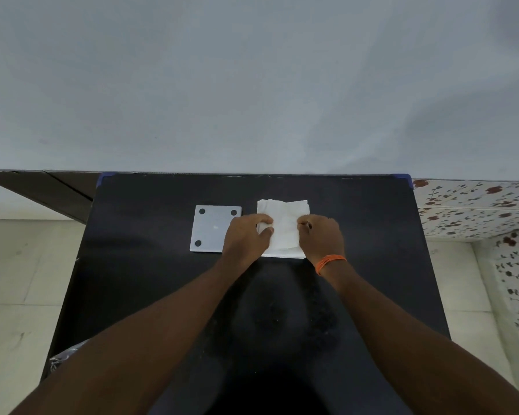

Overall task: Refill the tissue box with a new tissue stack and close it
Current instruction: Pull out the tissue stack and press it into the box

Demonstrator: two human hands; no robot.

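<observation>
The person's left hand (pixel 246 235) and right hand (pixel 322 235) each pinch a side of the white tissue stack (pixel 283 229) lying on the black table (pixel 357 235), probably squaring it for loading, while the grey panel (pixel 210 230), likely the box's lid, lies just beside it.

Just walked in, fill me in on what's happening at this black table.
A person is working on a white tissue stack that lies on the black table. The left hand grips the stack's left edge and the right hand, with an orange thread band at its wrist, pinches the right side. Just left of the stack, a flat white square panel with dark round dots at its corners lies on the table, partly under the left hand. Nothing is closed up yet.
</observation>
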